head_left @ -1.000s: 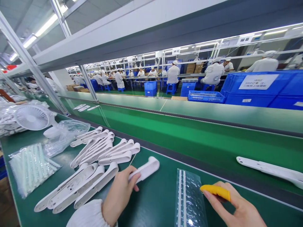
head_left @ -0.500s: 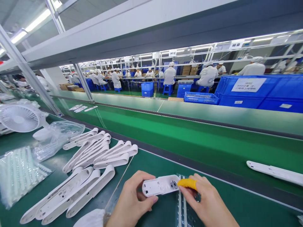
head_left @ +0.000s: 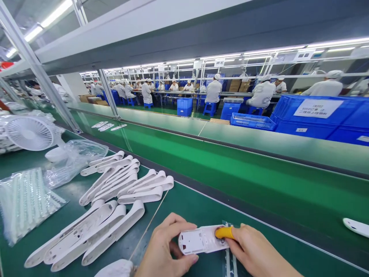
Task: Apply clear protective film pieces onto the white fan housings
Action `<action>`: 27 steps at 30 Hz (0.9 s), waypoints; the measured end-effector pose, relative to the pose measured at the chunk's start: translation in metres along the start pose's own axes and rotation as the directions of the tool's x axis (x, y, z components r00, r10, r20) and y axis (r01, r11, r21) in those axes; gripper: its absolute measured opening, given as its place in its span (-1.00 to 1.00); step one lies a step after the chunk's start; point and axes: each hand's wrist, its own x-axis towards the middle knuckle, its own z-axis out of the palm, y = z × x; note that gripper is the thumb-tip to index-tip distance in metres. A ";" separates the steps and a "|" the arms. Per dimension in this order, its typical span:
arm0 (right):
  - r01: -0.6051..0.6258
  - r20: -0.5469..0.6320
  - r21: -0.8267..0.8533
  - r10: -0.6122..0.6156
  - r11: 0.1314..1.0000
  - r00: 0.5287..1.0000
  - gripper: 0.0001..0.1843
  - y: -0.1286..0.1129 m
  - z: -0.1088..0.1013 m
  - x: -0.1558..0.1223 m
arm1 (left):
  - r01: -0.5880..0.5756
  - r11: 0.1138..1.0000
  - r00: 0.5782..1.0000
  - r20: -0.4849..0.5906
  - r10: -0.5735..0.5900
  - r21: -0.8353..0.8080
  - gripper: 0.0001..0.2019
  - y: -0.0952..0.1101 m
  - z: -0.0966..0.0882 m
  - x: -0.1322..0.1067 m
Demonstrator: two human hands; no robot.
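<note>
My left hand (head_left: 165, 250) grips a white plastic shell part (head_left: 200, 240) by its left end, open side up, low in the middle of the head view. My right hand (head_left: 256, 256) comes in from the right, and its index finger, in a yellow finger cot (head_left: 224, 232), presses on the part's right end. Beneath both hands lies a clear plastic sheet (head_left: 230, 265) on the dark green bench. To the left lie several more white shell parts (head_left: 115, 204) in rows.
A white desk fan (head_left: 30, 133) and clear bags of small parts (head_left: 25, 202) sit far left. The green conveyor belt (head_left: 245, 181) runs behind the bench and carries a white part (head_left: 356, 227) at the right edge. Blue crates (head_left: 317, 115) and seated workers in white fill the background.
My left hand lifted a white part from the bench and brought it over the clear sheet. My right index finger moved onto its end. The part on the belt drifted right.
</note>
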 end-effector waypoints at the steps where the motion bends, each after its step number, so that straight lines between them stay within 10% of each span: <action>1: 0.044 0.006 -0.055 -0.044 0.998 0.999 -0.68 0.000 -0.001 -0.001 | -0.003 1.000 1.000 0.007 0.003 0.000 -0.59 -0.001 0.000 0.000; 8: 0.261 -0.151 -0.254 -0.305 0.931 0.940 -0.63 0.012 -0.003 -0.005 | 0.011 1.000 1.000 -0.003 -0.011 0.022 -0.58 0.000 0.000 0.000; 13: 0.201 -0.437 -0.064 -0.209 0.977 0.875 -0.70 0.027 0.002 -0.009 | 0.034 0.999 0.999 -0.010 -0.034 0.003 -0.61 0.001 0.000 0.000; 27: 0.215 -0.532 0.243 -0.056 0.946 0.845 -0.66 0.023 0.047 -0.006 | -0.035 0.999 0.999 0.008 0.035 0.000 -0.66 -0.001 -0.003 0.001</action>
